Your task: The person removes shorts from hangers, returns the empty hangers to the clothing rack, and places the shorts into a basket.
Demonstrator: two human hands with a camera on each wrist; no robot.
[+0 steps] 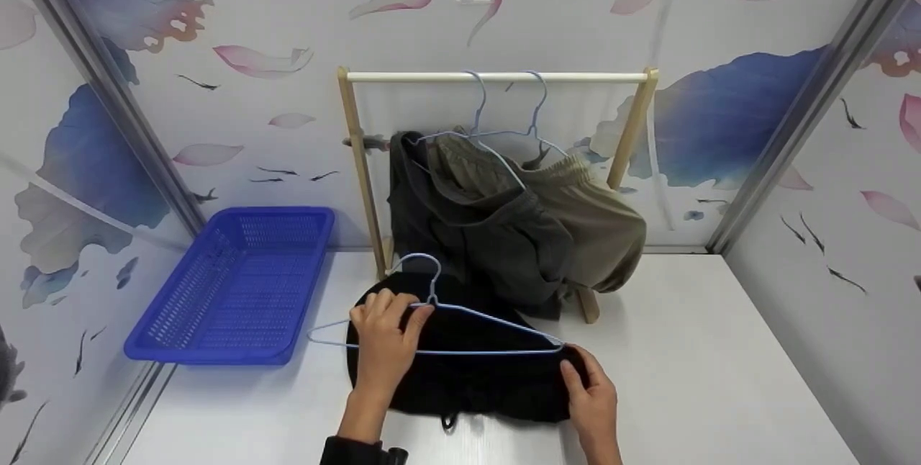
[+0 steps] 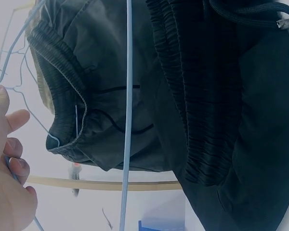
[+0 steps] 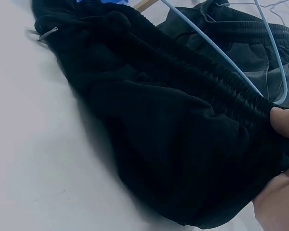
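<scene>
Black shorts (image 1: 489, 389) with an elastic waistband lie on the table in the head view. Over them is a light blue wire hanger (image 1: 489, 353). My left hand (image 1: 387, 339) grips the hanger just below its hook, with its left end sticking out past the shorts. At the hanger's right end, my right hand (image 1: 596, 396) pinches the waistband, thumb on the near side. The right wrist view shows the black shorts (image 3: 168, 130) bunched beside the thumb, with the hanger's corner at the waistband. A dark drawstring (image 2: 250, 19) with a metal tip shows in the left wrist view.
Behind stands a small rack with a white rail (image 1: 403, 77) and wooden legs. Dark grey shorts (image 1: 475, 242) and khaki shorts (image 1: 597, 213) hang there on blue hangers. A blue plastic basket (image 1: 306, 292) sits on the left. Patterned wall panels surround the white table (image 1: 705, 364).
</scene>
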